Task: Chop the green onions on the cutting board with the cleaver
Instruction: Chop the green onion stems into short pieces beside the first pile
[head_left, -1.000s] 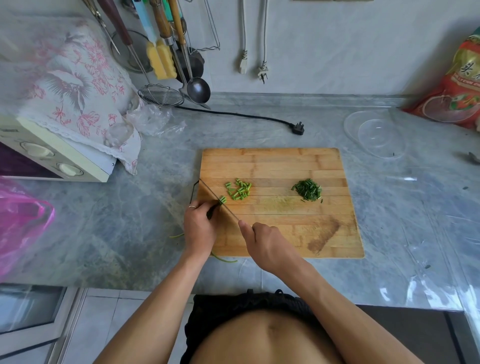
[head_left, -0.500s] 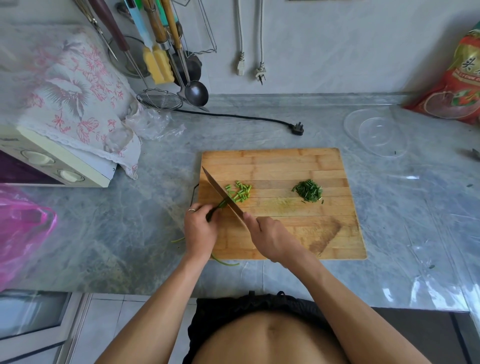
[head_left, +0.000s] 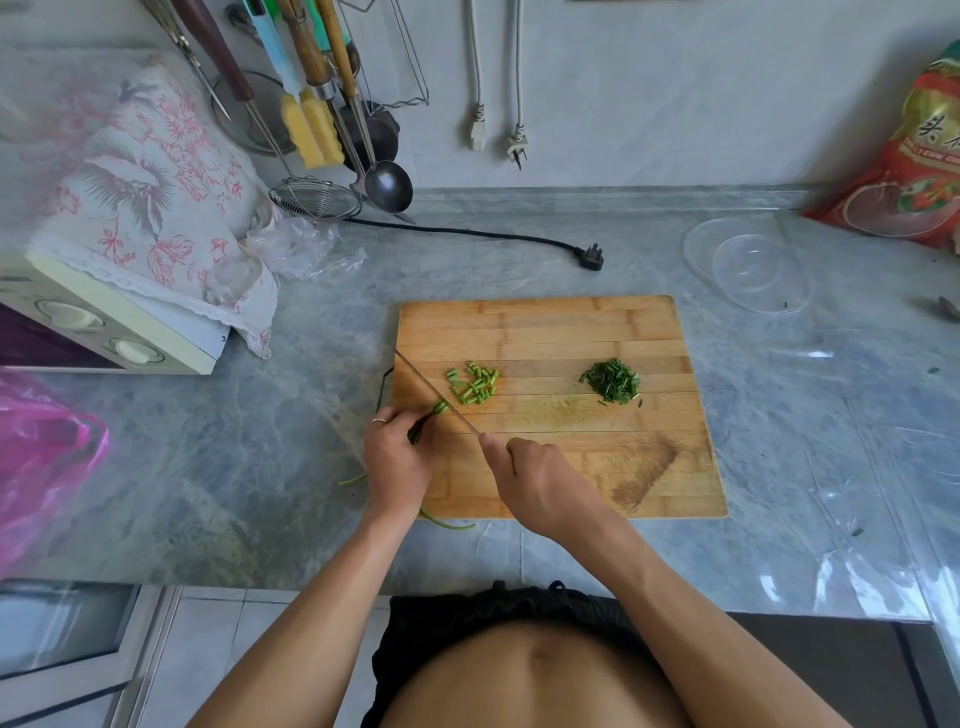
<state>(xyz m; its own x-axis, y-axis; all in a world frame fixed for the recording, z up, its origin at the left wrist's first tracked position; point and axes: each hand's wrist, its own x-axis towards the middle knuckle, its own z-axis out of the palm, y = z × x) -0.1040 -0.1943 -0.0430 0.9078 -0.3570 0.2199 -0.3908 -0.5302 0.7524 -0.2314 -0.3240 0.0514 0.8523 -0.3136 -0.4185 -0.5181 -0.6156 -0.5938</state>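
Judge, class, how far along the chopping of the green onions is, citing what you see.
Done: two cut piles lie on the cutting board, pale pieces and darker fine bits. In hand: the left hand holds the remaining stalks while the right hand holds the cleaver at their cut end. Left: the uncut lengths trailing off the board's near edge.

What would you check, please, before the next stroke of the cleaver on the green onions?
1. Right hand grips the cleaver: ok.
2. Left hand holds the green onions steady on the cutting board: ok.
3. Left fingers clear of the blade: cannot tell, they sit very close.
4. Cut pieces out of the blade's path: ok.
5. Stems on the board: not ok, ends trail over the near edge.
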